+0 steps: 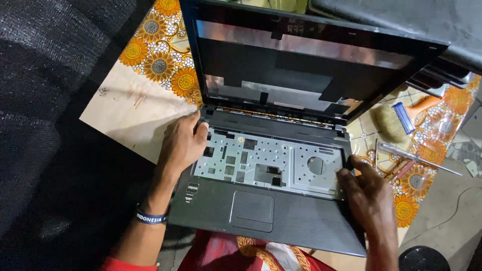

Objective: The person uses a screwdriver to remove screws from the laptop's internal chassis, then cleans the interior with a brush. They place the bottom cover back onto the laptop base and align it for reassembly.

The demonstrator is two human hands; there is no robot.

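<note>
An open black laptop (281, 221) lies in front of me with its keyboard taken out, baring a silver metal tray (281, 155) full of cut-outs. The lid (311, 65) has no screen panel, only a bare back shell with foil strips. My left hand (182, 143) rests on the laptop's left edge, thumb near the hinge corner. My right hand (369, 193) grips the right edge, fingers pressing beside the metal tray. A blue wristband (150, 217) circles my left wrist.
A sunflower-patterned cloth (160, 55) covers the table under the laptop. To the right lie a brush with an orange handle (396, 120) and a screwdriver (416, 159). Another dark device (401, 20) sits at the top right. Dark fabric (50, 125) fills the left.
</note>
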